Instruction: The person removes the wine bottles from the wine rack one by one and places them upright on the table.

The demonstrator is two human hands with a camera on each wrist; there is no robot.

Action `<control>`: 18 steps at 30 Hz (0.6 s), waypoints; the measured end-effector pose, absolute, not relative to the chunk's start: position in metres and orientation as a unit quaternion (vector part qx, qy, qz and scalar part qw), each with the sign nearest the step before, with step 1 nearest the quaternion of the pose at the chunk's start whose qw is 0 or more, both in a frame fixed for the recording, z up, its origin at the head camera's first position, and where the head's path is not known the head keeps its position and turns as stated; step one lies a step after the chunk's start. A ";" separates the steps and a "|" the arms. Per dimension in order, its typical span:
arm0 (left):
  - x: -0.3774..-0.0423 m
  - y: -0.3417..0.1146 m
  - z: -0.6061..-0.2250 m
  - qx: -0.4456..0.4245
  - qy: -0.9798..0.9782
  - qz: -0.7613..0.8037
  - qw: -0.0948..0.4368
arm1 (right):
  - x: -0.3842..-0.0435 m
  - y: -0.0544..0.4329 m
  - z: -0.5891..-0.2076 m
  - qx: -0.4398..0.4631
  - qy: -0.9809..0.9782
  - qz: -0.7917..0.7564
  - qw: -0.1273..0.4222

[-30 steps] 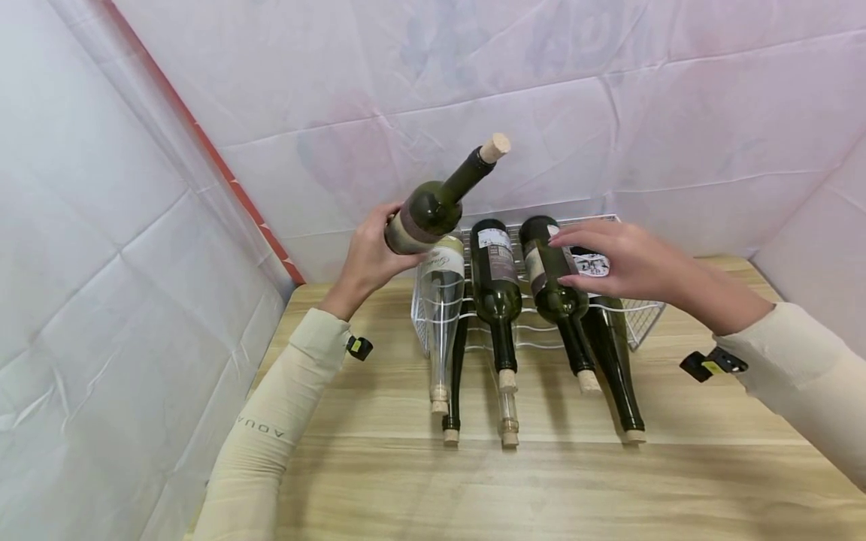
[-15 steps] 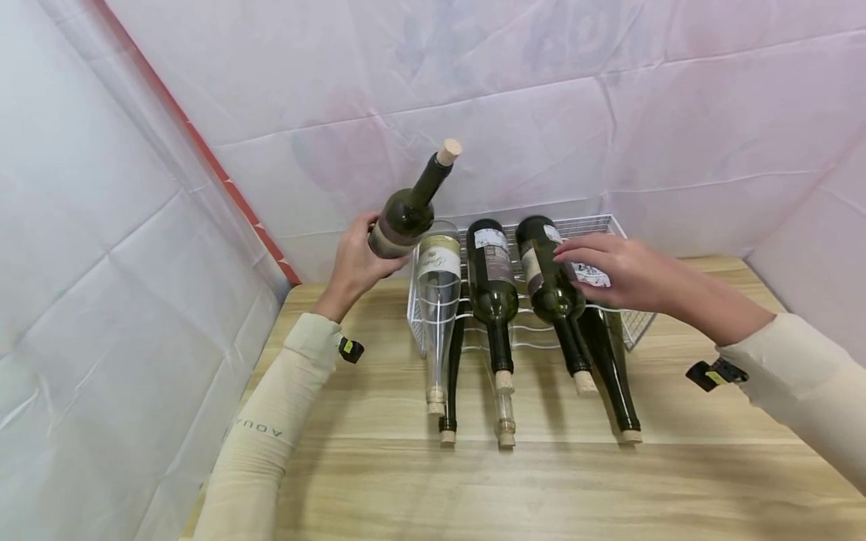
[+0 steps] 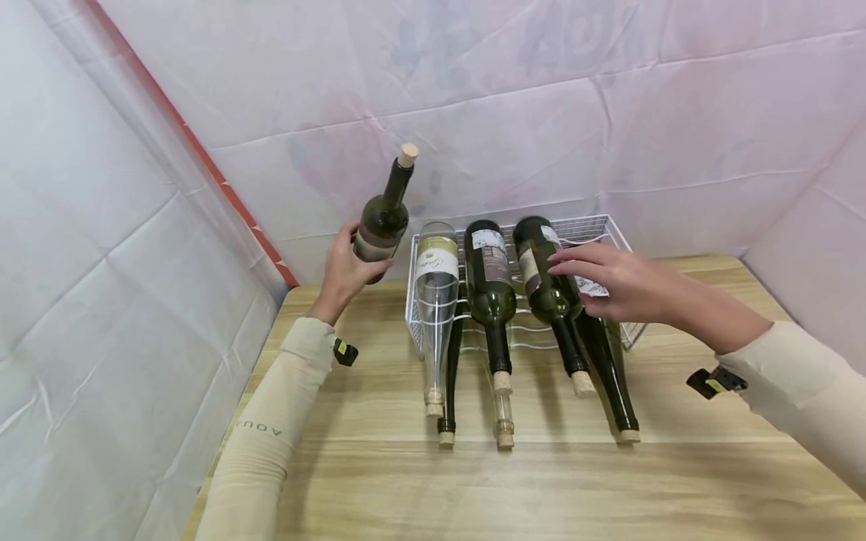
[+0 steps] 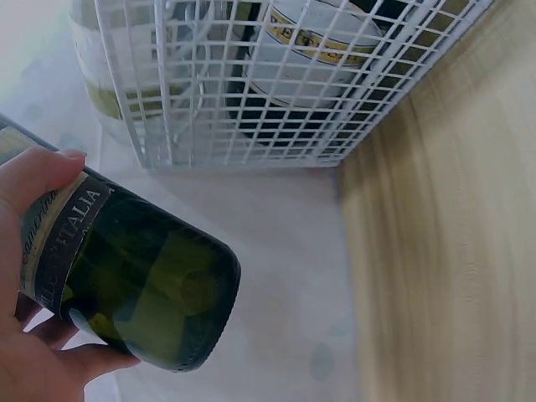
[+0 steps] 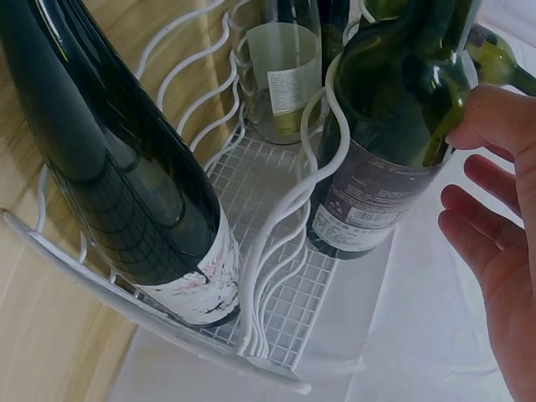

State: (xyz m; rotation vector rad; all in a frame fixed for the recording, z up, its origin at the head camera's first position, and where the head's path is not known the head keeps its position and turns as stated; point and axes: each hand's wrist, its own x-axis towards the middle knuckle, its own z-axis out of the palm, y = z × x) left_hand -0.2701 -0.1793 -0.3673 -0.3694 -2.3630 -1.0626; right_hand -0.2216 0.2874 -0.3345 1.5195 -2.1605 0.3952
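Observation:
My left hand [image 3: 343, 270] grips a corked dark green wine bottle [image 3: 383, 218] around its labelled body. The bottle is held in the air left of the white wire wine rack [image 5: 297, 197], neck tilted up and base low. My right hand [image 3: 612, 284] is at the right-hand green wine bottle [image 3: 558, 297] on the rack's upper level. In the right wrist view a fingertip appears to touch that bottle, while the other fingers are spread apart from it. A clear bottle [image 3: 437, 263] and another green bottle [image 3: 492, 289] lie beside it, corks toward me.
On the lower level are a dark bottle [image 3: 612, 376] at right, a dark bottle [image 3: 449, 398] at left and a clear bottle [image 3: 504, 417] between them. The rack stands on a wooden table [image 3: 528, 488] against a white sheet wall [image 3: 501, 113]. Another sheet wall [image 3: 135, 300] bounds the left side.
My left hand has carried its bottle leftward and slightly down, from above the clear bottle to beside the rack, and the bottle is more upright. The right hand has shifted only slightly.

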 end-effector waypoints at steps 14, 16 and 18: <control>-0.272 -0.202 -0.385 -0.080 -0.872 -0.415 0.249 | -0.215 0.285 -0.342 0.530 -0.818 0.142 0.171; -0.272 -0.205 -0.388 -0.070 -0.872 -0.420 0.243 | -0.213 0.285 -0.344 0.523 -0.826 0.137 0.159; -0.271 -0.209 -0.391 -0.058 -0.872 -0.424 0.237 | -0.212 0.284 -0.345 0.520 -0.830 0.135 0.150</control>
